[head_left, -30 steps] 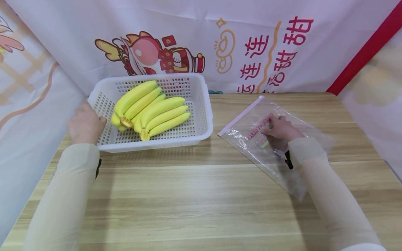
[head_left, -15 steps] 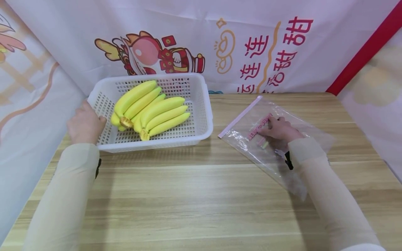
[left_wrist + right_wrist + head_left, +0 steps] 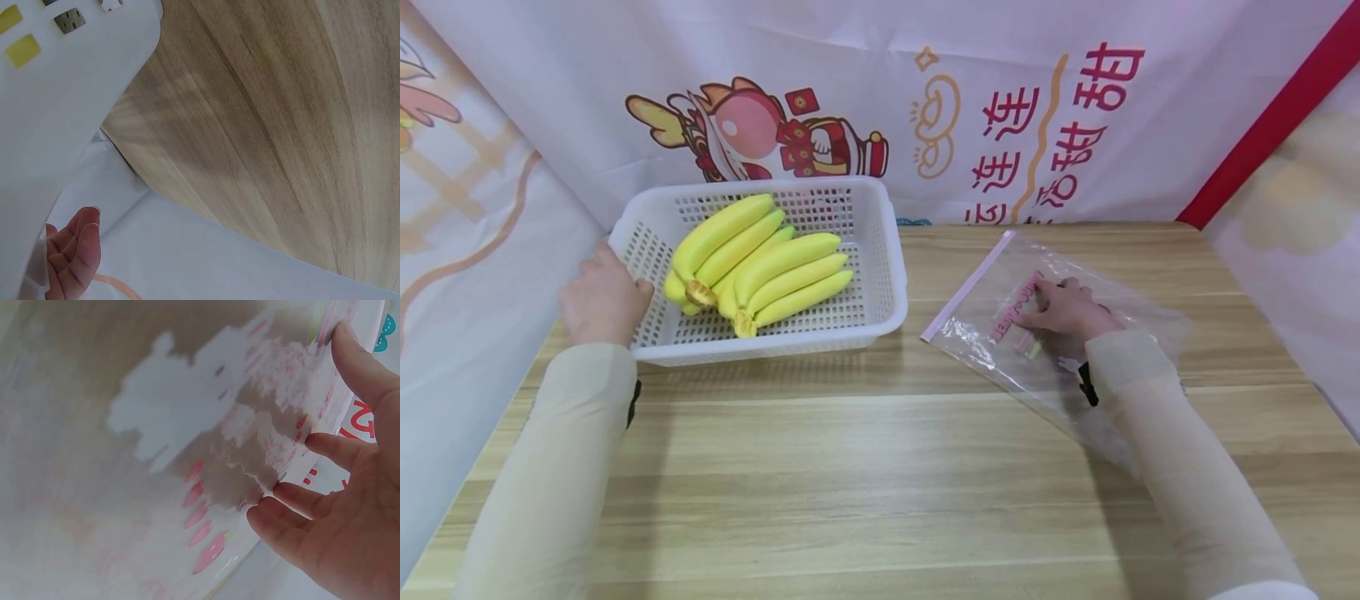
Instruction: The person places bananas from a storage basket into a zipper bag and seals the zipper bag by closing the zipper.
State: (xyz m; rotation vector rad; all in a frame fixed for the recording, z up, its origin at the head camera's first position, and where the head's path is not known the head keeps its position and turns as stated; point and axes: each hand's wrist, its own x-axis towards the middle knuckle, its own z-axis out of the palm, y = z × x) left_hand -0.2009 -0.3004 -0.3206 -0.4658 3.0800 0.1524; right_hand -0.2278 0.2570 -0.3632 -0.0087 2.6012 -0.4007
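Observation:
A white plastic basket (image 3: 880, 321) at the back left holds two bunches of yellow bananas (image 3: 805, 287). My left hand (image 3: 604, 296) holds the basket's left end. In the left wrist view, fingers (image 3: 74, 256) of that hand curl beside the basket wall (image 3: 75, 125). On the right lies a clear zip bag (image 3: 985, 333), flat on the table, with pink lettering, a printed rabbit and a pale pink zip strip. The fingertips of my right hand (image 3: 1063, 308) touch the bag's upper face. Seen from the right wrist, those fingers (image 3: 337, 450) are spread and nearly straight.
The wood-grain table (image 3: 865, 483) spans the foreground. A printed white cloth (image 3: 940, 108) hangs behind it, close to the basket's back. More white cloth stands at the left and right sides, with a red strip (image 3: 1262, 125) at the right corner.
The zip bag has shifted and turned slightly under my right hand, its zip strip moving a little left. My left hand, the basket and the bananas look still.

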